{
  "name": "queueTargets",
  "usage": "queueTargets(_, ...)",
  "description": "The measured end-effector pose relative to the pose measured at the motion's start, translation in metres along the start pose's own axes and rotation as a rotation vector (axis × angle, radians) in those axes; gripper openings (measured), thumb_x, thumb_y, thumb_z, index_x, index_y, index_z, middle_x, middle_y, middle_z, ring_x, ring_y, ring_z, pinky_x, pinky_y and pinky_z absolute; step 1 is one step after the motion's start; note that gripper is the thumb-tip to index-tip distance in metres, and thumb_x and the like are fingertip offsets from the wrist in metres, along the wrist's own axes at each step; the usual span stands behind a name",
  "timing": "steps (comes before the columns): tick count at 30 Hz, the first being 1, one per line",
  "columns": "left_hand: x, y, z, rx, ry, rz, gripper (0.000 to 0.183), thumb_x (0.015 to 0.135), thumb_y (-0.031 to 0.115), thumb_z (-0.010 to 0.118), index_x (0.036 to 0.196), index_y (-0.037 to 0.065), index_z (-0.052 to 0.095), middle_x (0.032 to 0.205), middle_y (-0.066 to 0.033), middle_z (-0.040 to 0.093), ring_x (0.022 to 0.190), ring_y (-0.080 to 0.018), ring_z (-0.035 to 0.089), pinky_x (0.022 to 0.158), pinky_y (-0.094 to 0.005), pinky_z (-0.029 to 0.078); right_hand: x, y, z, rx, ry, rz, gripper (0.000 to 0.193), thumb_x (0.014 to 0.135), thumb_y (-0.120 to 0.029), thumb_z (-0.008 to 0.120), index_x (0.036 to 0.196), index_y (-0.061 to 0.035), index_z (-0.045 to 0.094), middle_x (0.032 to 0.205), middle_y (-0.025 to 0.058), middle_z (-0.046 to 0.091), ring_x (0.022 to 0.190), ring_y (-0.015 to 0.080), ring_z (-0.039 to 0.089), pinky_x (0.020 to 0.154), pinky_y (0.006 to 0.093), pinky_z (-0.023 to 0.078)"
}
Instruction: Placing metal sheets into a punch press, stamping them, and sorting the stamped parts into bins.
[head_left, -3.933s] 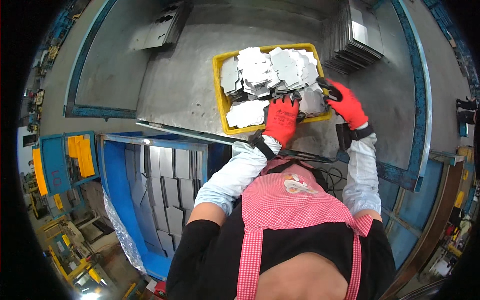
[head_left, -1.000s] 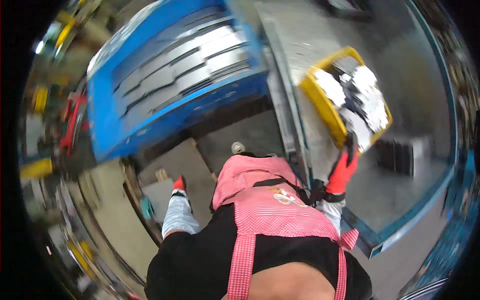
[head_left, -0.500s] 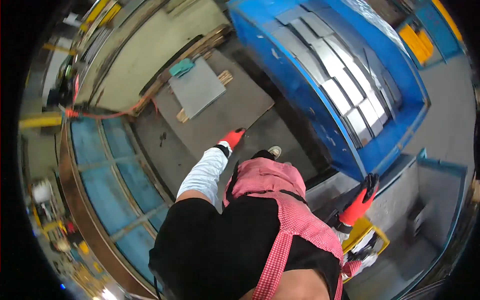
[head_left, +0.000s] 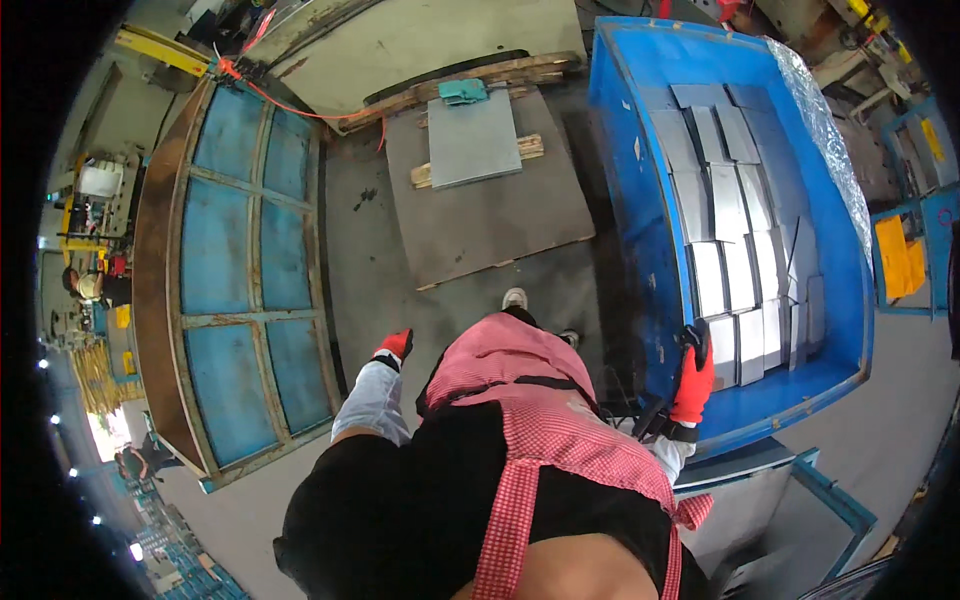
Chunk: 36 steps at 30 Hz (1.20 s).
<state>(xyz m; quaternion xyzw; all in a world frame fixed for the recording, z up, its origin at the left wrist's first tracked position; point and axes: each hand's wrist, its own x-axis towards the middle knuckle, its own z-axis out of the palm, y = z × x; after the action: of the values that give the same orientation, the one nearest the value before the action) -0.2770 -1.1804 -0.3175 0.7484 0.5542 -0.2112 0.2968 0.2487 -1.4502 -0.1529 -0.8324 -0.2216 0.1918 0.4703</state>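
My left hand, in a red glove, hangs low over the floor beside my body. Its fingers are mostly hidden, and no held object shows. My right hand, in a red glove with dark fingertips, reaches to the near left rim of a big blue metal bin. Its fingers stretch forward along that rim and seem to rest on it. Inside the bin lie rows of overlapping grey metal plates. Ahead, a flat grey metal sheet sits on wooden strips, with a teal glove or cloth at its far end.
A brown board lies on the floor under the wooden strips. Left stands a blue panelled metal frame. An orange hose runs behind it. Another grey, blue-edged bin is at lower right. People show at far left.
I have stepped and turned to the right, so the sheet and bin sit differently in view. My right hand has shifted from the bin's near corner to its left rim; my left hand is lower.
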Motion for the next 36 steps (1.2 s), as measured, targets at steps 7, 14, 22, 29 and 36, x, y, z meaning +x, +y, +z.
queueTargets(7, -0.010, -0.008, 0.001, -0.417, 0.291, 0.049, 0.037, 0.085, 0.027, 0.053, 0.117, 0.008, 0.053, 0.106, -0.0160, 0.061, 0.100, -0.0304, 0.057, 0.083, -0.0371, 0.045, 0.053, -0.022, 0.051, 0.091, -0.230, -0.054, 0.043, 0.088, -0.013, 0.051, 0.129, -0.0016, 0.044, 0.123, 0.0143, 0.053, 0.116, 0.0227, 0.049, 0.097, 0.0306, 0.035)
queueTargets(14, -0.010, -0.031, 0.024, -0.756, 0.301, -0.213, 0.047, 0.086, 0.047, 0.047, 0.113, 0.010, 0.058, 0.098, -0.0166, 0.063, 0.093, -0.0320, 0.059, 0.082, -0.0396, 0.044, 0.083, -0.132, 0.166, -0.052, -0.280, -0.235, 0.045, 0.085, -0.016, 0.054, 0.127, -0.0014, 0.045, 0.120, 0.0181, 0.054, 0.112, 0.0281, 0.052, 0.094, 0.0324, 0.040)
queueTargets(22, -0.001, -0.113, 0.149, -0.575, -0.004, -0.332, 0.029, 0.086, 0.033, 0.047, 0.102, 0.010, 0.056, 0.097, -0.0198, 0.061, 0.092, -0.0388, 0.058, 0.076, -0.0455, 0.047, 0.078, -0.209, 0.296, -0.142, -0.551, -0.480, 0.048, 0.080, -0.019, 0.060, 0.124, -0.0032, 0.048, 0.112, 0.0180, 0.059, 0.104, 0.0307, 0.056, 0.089, 0.0356, 0.044)
queueTargets(29, 0.062, -0.135, 0.098, -0.942, 0.201, -0.368, 0.030, 0.088, 0.035, 0.046, 0.096, 0.008, 0.057, 0.086, -0.0185, 0.062, 0.083, -0.0364, 0.059, 0.068, -0.0443, 0.046, 0.108, -0.200, 0.336, -0.095, -0.662, -0.262, 0.042, 0.084, -0.013, 0.057, 0.125, -0.0058, 0.049, 0.095, 0.0069, 0.064, 0.066, 0.0091, 0.055, 0.055, 0.0243, 0.045)
queueTargets(36, 0.164, -0.062, -0.057, -0.956, 0.208, -0.355, 0.031, 0.088, 0.031, 0.046, 0.104, 0.009, 0.059, 0.096, -0.0176, 0.063, 0.095, -0.0320, 0.059, 0.076, -0.0414, 0.045, 0.163, -0.283, 0.377, -0.110, -0.644, -0.181, 0.052, 0.081, -0.026, 0.060, 0.127, -0.0058, 0.046, 0.109, 0.0178, 0.060, 0.101, 0.0313, 0.057, 0.088, 0.0352, 0.044)
